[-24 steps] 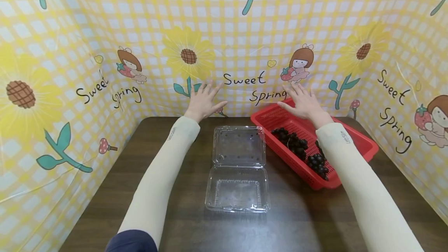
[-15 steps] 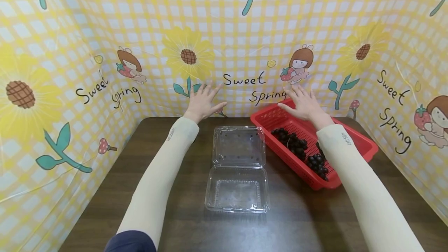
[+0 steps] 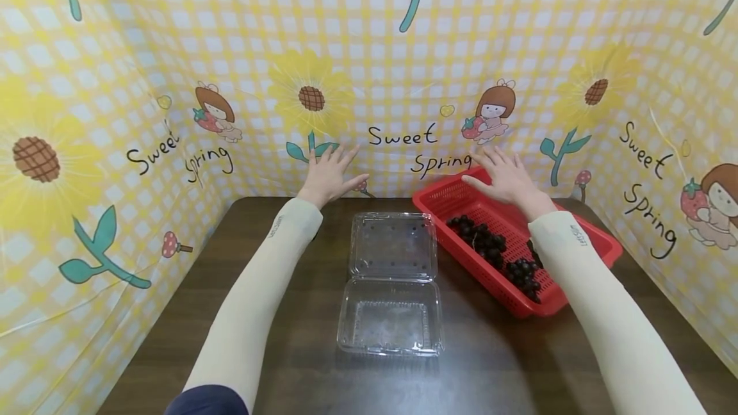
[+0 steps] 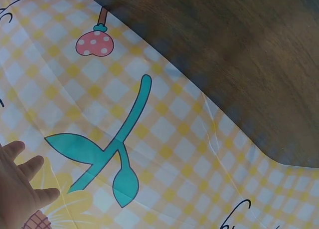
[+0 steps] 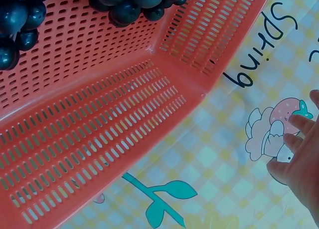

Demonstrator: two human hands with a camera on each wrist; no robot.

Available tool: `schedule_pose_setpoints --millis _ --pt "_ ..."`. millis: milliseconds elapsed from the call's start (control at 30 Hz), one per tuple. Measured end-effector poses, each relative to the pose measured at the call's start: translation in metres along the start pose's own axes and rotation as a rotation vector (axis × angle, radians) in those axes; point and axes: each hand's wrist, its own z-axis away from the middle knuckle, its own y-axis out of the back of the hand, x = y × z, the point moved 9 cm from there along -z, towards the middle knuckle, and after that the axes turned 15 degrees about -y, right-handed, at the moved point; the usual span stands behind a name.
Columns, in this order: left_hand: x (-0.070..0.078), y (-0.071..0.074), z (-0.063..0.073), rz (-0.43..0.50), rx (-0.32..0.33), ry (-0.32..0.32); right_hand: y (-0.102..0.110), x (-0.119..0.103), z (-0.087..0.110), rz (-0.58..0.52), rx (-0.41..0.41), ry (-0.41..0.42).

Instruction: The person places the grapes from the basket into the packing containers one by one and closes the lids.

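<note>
My left hand (image 3: 328,177) is held out over the far edge of the table, fingers spread and holding nothing. In the left wrist view its fingertips show at the lower left in front of the patterned cloth. My right hand (image 3: 503,178), also with straight, spread fingers, hovers above the far part of a red perforated basket (image 3: 469,258). Bunches of dark grapes (image 3: 490,245) lie in that basket, partly hidden by the right forearm. Between the arms a clear plastic clamshell box (image 3: 389,325) lies open, its lid (image 3: 394,245) folded back away from me.
A yellow checked cloth (image 3: 398,63) with printed flowers and lettering stands as walls at the back and both sides. The dark wooden table (image 3: 311,364) ends at the back cloth. The basket sits at the right, its near-left side beside the clamshell lid.
The whole head view has shifted slightly down. My left hand has drifted a little left and my right hand a little right. Box, basket and grapes stay in place.
</note>
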Motion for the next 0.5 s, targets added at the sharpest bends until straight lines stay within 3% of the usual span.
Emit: schedule_pose_setpoints --millis 500 --pt "0.003 -0.007 0.007 0.049 -0.008 -0.001 -0.004 0.015 0.005 0.009 0.006 0.004"
